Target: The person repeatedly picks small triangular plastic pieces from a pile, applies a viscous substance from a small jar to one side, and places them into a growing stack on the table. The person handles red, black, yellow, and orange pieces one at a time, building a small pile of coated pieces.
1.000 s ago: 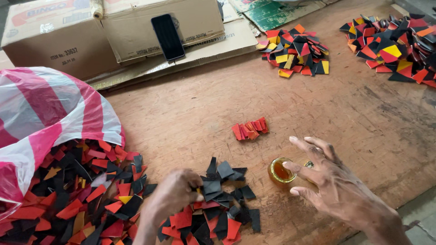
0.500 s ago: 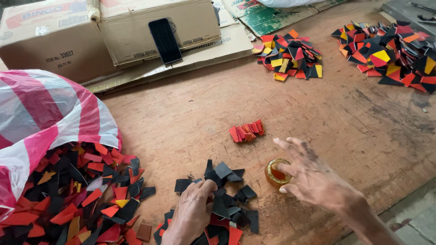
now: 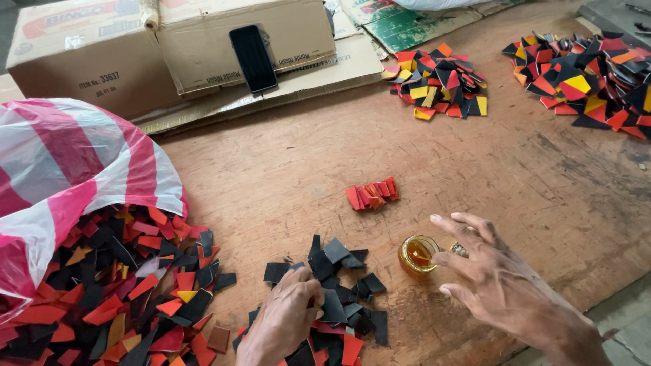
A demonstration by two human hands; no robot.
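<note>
The work surface is a brown wooden table (image 3: 285, 176), worn and scuffed, with dark stains toward its right side. Its near right edge drops off to a grey floor (image 3: 627, 322). Along the far edge stand two worn cardboard boxes (image 3: 102, 57), side by side, resting on flattened cardboard sheets (image 3: 325, 71). A black phone (image 3: 253, 58) leans upright against the front of the right-hand box. Further right, a green printed sheet (image 3: 407, 24) lies flat at the far edge. A grey surface (image 3: 614, 13) occupies the top right corner. Lighting is soft and even, without hard shadows. No walls or windows are in view.
</note>
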